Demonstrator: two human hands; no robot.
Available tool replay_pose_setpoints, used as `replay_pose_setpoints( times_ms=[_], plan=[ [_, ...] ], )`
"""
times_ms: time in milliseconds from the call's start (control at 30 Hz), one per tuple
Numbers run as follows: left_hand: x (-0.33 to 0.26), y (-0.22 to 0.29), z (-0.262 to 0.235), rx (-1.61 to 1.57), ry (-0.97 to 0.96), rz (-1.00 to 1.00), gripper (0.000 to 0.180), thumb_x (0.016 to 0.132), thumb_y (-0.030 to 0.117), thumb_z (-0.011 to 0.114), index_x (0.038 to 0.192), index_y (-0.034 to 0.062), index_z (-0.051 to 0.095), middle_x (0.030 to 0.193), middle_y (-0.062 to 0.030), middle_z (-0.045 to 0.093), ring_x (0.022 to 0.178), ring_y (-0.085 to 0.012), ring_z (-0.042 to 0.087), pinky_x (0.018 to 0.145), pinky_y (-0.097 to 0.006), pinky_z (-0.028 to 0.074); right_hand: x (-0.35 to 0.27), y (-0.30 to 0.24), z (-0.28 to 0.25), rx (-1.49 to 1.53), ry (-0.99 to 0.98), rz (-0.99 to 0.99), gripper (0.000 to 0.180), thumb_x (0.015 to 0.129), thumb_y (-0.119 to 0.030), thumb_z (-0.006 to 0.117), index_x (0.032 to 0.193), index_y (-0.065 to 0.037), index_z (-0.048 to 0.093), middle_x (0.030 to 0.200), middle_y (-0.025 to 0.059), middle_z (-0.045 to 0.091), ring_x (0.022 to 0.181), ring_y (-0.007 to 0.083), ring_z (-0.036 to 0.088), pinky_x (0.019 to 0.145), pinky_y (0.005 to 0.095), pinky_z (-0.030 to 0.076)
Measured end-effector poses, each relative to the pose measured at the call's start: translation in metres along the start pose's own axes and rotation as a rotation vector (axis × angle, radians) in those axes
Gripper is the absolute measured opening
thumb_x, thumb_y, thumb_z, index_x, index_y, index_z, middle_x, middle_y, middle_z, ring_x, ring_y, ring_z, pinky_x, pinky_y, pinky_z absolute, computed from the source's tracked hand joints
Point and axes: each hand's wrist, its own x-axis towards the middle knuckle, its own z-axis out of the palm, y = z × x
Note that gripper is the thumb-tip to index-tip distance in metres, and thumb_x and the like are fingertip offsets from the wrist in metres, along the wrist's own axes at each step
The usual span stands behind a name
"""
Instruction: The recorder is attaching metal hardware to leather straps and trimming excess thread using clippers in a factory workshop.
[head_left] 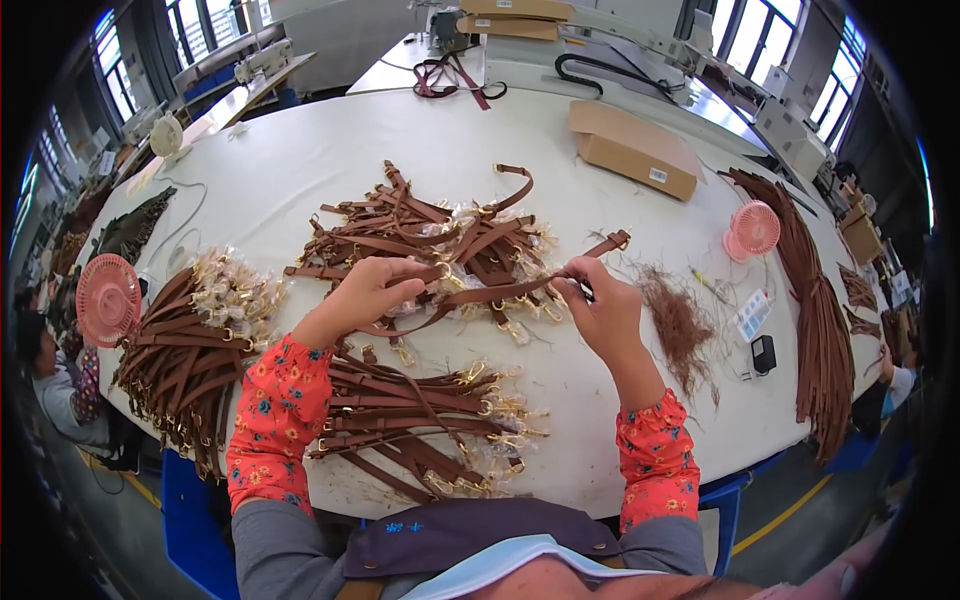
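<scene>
A brown strap (495, 293) with gold-coloured fittings stretches between my hands over the table. My left hand (372, 292) is closed on it near a gold ring or clasp at its left part. Further right, my right hand (603, 303) pinches the strap, whose buckled end sticks up past my fingers. Something dark shows at my right fingertips, too small to name. Behind and beneath lies a loose heap of similar straps (400, 213), many with clear wrapping on their metal parts. Nearer my body is another pile of straps (385, 405), hooks pointing right.
A bundle of straps (185, 345) and a pink fan (108, 300) are at the left. Brown thread scraps (680, 325), a small black box (763, 353), a second pink fan (752, 230) and long brown strips (815, 310) lie rightward. Behind stands a cardboard box (635, 150).
</scene>
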Motion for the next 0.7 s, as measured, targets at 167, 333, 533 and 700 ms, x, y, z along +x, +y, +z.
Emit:
replay_pose_setpoints(
  times_ms=[167,333,533,700],
  plan=[
    [-0.009,-0.031,0.010,0.753,0.320,0.580,0.018,0.091,0.014,0.063,0.103,0.0015,0.068,0.082,-0.0092,0.070,0.071,-0.0270,0.065,0.070,-0.037,0.052,-0.023,-0.013,-0.002,0.147,-0.003,-0.084,0.025,0.083,-0.016,0.076,0.106,-0.014,0.066,0.089,0.0036,0.074,0.072,0.0199,0.072,0.059,0.0294,0.054],
    [0.000,-0.004,0.027,-0.095,0.052,-0.124,0.014,0.098,0.013,0.054,0.102,0.0010,0.061,0.091,-0.0070,0.070,0.078,-0.0156,0.067,0.071,-0.030,0.053,-0.041,-0.028,0.030,0.151,-0.121,-0.081,0.027,0.081,-0.012,0.074,0.107,-0.015,0.066,0.087,0.0044,0.073,0.070,0.0234,0.070,0.059,0.0323,0.053],
    [-0.010,-0.023,0.038,-0.523,-0.023,-0.088,0.015,0.103,0.017,0.050,0.110,0.0035,0.053,0.091,-0.0037,0.068,0.065,-0.0069,0.062,0.053,-0.019,0.044,-0.020,-0.048,0.024,0.138,-0.098,-0.247,0.036,0.073,-0.005,0.072,0.107,-0.015,0.065,0.086,0.0050,0.072,0.067,0.0236,0.068,0.057,0.0328,0.052],
    [-0.019,-0.038,0.020,-0.459,0.017,-0.176,0.012,0.102,0.016,0.051,0.107,0.0047,0.054,0.081,-0.0030,0.065,0.061,-0.0071,0.059,0.052,-0.023,0.044,0.021,-0.052,-0.015,0.117,0.049,-0.264,0.034,0.075,-0.006,0.073,0.107,-0.016,0.065,0.088,0.0029,0.073,0.065,0.0222,0.068,0.055,0.0317,0.051]
  ],
)
